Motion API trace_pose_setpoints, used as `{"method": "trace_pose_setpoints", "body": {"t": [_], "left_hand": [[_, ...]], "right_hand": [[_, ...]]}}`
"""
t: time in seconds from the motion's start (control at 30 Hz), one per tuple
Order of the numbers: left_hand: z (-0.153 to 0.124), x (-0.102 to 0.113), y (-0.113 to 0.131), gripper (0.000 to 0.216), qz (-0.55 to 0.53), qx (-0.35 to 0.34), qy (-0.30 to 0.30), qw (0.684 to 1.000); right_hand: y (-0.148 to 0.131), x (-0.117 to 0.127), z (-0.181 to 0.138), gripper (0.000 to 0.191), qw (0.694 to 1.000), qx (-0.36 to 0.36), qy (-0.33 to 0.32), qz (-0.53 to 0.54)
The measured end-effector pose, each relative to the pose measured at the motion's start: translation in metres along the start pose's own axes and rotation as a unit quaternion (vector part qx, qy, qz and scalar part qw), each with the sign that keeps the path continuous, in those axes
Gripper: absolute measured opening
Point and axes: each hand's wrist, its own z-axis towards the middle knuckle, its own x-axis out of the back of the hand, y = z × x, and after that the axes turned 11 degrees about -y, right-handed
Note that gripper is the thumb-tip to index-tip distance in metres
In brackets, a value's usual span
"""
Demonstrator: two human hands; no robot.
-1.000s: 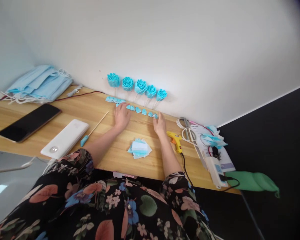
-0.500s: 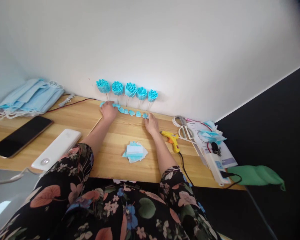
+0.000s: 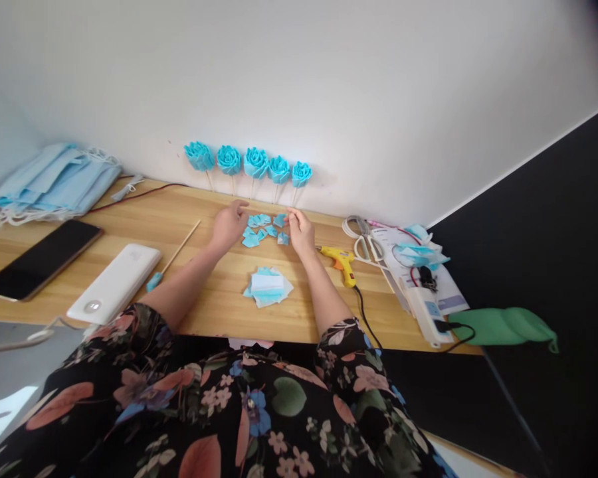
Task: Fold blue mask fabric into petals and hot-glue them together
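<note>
Several small blue petal pieces (image 3: 250,237) lie in a loose cluster on the wooden table. On their left side my left hand (image 3: 230,224) is curved, fingers partly apart, nothing visible in it. Along the right edge of the cluster my right hand (image 3: 300,232) rests with thumb and forefinger apart beside the pieces; whether it touches one is hard to make out. Behind the hands several blue flowers (image 3: 256,163) on thin sticks lean against the wall. Nearer to me sits a stack of blue and white cut pieces (image 3: 268,287).
A stick with a blue tip (image 3: 180,247) lies beside my left forearm. To the left are a white power bank (image 3: 114,282), a phone (image 3: 42,259) and stacked masks (image 3: 54,182). On the right are a yellow glue gun (image 3: 339,261), scissors (image 3: 367,248) and a power strip (image 3: 424,312).
The petal pieces went from a spread row to a compact cluster between my hands. My left hand moved right, uncovering the stick. The view tilted slightly.
</note>
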Motion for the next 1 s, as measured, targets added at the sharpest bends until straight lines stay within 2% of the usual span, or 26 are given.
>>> {"method": "trace_pose_setpoints", "body": {"t": [0.1,0.2,0.4,0.5,0.6,0.73,0.83,0.9,1.0], "left_hand": [[-0.003,0.004,-0.012,0.042,-0.034,-0.018,0.016,0.999],[0.000,-0.004,-0.021,0.042,-0.052,-0.062,0.004,0.997],[0.018,-0.027,-0.010,0.044,-0.011,-0.129,-0.075,0.989],[0.022,-0.030,-0.001,0.044,0.014,-0.137,-0.107,0.985],[0.013,-0.024,0.001,0.041,0.012,-0.134,-0.120,0.984],[-0.007,-0.005,-0.005,0.041,-0.013,-0.124,-0.076,0.989],[-0.021,0.005,-0.003,0.042,0.029,-0.152,-0.048,0.987],[-0.026,0.003,0.004,0.040,0.076,-0.193,-0.051,0.977],[-0.028,-0.012,0.021,0.037,0.138,-0.270,-0.096,0.948]], "right_hand": [[0.001,0.000,0.000,0.053,0.999,0.044,0.005,-0.027],[0.007,-0.004,0.003,0.061,0.994,0.075,-0.029,-0.071],[0.016,-0.015,0.008,0.077,0.986,0.035,-0.097,-0.129],[0.010,-0.015,0.003,0.074,0.985,0.024,-0.143,-0.093],[0.001,-0.015,-0.004,0.068,0.986,0.021,-0.164,0.002],[-0.006,-0.016,-0.009,0.070,0.980,0.008,-0.144,0.138],[-0.009,-0.014,-0.007,0.073,0.975,-0.001,-0.106,0.193],[-0.013,-0.009,-0.005,0.072,0.976,0.005,-0.057,0.208],[-0.025,0.003,-0.004,0.065,0.975,0.032,0.011,0.218]]}}
